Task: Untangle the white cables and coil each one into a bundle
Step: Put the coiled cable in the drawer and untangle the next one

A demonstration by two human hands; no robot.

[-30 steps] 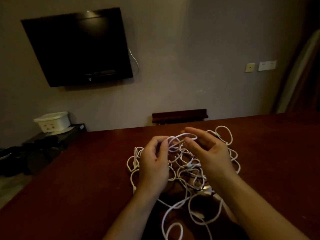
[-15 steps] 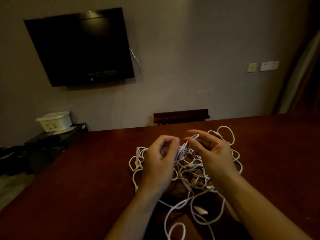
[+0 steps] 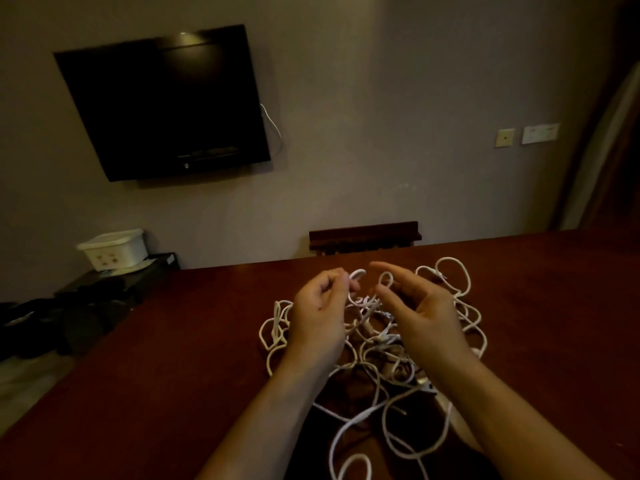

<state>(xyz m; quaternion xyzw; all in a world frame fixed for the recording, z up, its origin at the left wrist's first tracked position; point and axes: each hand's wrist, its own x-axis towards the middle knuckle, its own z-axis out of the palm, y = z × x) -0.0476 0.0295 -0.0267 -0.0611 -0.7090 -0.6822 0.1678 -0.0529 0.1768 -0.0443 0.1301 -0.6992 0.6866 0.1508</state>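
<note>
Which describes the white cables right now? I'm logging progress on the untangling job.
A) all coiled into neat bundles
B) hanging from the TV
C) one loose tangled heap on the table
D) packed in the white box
C: the white cables lie as one tangled heap on the table, under both hands.

Lower centre of the frame: tangled white cables (image 3: pixel 377 344) on a dark red counter (image 3: pixel 156 368). The left hand (image 3: pixel 320 318) pinches a raised strand (fingers curled); the right hand (image 3: pixel 424 315) hovers alongside, fingers loosely bent. Upper left: wall-mounted television (image 3: pixel 162 105).
</note>
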